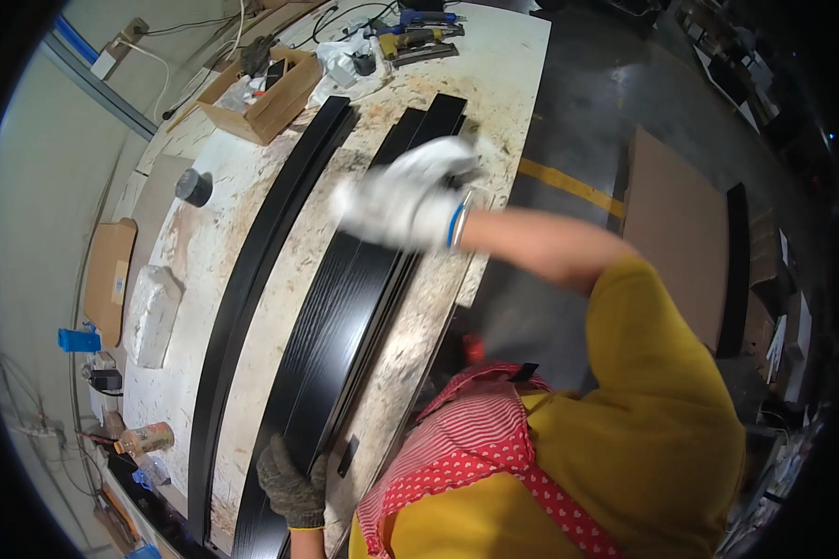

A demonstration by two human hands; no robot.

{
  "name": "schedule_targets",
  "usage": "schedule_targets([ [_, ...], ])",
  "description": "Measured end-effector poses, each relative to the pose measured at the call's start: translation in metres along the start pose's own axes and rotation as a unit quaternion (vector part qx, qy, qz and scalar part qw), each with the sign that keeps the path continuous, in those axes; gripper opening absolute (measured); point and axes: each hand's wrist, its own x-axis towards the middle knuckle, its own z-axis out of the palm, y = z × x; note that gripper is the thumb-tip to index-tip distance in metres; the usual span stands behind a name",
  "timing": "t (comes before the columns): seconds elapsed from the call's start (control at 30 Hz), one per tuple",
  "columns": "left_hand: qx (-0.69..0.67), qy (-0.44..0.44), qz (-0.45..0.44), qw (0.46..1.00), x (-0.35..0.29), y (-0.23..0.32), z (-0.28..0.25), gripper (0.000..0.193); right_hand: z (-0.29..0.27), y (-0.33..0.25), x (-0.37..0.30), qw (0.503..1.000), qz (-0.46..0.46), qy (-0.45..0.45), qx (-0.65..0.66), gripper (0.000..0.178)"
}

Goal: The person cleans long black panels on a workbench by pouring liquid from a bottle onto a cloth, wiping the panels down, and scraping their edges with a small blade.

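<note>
Pale wall (pixel 28 233) on the left, right alongside a stained white worktable (pixel 513 47); over to the right, dark grey floor (pixel 578 84) catches a gleam of light, 1 yellow stripe (pixel 571 187) cutting across it!

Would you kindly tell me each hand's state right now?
Left hand: on the black boards; whether it grips them cannot be told.
Right hand: blurred over the boards; open or closed cannot be told.

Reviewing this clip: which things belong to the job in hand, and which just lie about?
Likely in the job:
gloved left hand, on the black boards
gloved right hand, blurred over the boards; contact unclear
separate black strip

Likely just lying about:
cardboard box
dark cylinder
bottle
white block
tools
</note>
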Motion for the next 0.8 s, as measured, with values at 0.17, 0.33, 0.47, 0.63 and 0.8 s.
schedule_targets([
  [0.17,0.023,-0.017,-0.002,1.000,0.003,-0.005,0.004,0.088,0.043,0.047,0.012,0.987,-0.003,-0.106,0.120,0.016],
  [0.33,0.028,-0.025,-0.006,0.999,0.006,-0.003,0.004,0.091,-0.028,0.216,0.012,0.954,0.290,0.071,-0.030,0.041],
  [0.47,0.007,-0.065,-0.021,0.998,0.005,0.001,0.000,0.087,-0.050,0.099,0.016,0.969,0.207,-0.103,0.086,0.037],
  [0.63,0.009,-0.063,-0.024,0.998,-0.001,-0.004,0.005,0.088,-0.049,0.069,0.012,0.979,0.111,-0.146,0.088,0.045],
  [0.8,0.018,-0.041,-0.039,0.998,0.002,-0.001,0.005,0.090,-0.042,0.224,0.018,0.957,0.256,-0.098,-0.093,0.027],
])
